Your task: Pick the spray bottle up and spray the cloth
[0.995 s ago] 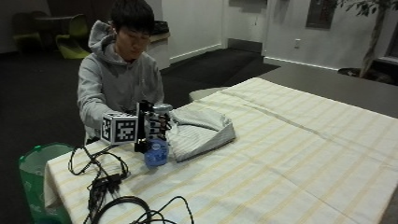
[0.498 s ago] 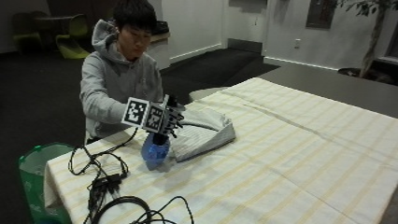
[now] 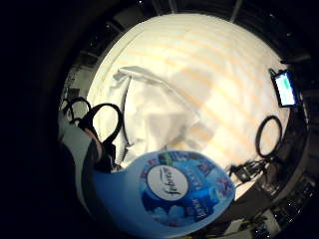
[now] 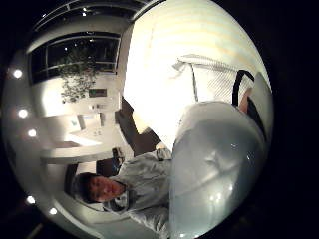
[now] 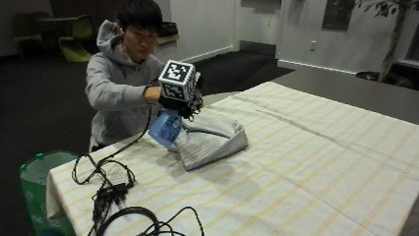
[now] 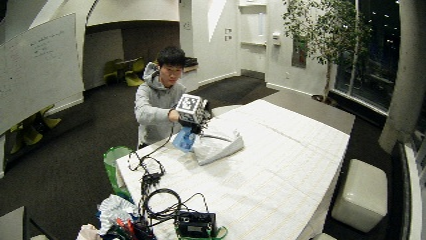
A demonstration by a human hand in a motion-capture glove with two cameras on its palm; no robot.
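My gloved right hand (image 5: 178, 101), grip closed around the spray bottle (image 5: 165, 130), has lifted it off the surface (image 5: 314, 167), tilted at the cloth's (image 5: 209, 140) nine o'clock, ready to spray.

right hand (image 5: 178, 101) | raised at chest height | fingers curled, gripping | forearm bent

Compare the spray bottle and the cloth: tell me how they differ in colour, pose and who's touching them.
The spray bottle is blue with a printed label; the cloth is pale grey with fine stripes. The bottle is lifted and tilted in the gloved right hand; the cloth lies crumpled on the tablecloth. The hand grips the bottle, while nothing visibly holds the cloth. Both sit at the table's near corner, in front of the person.
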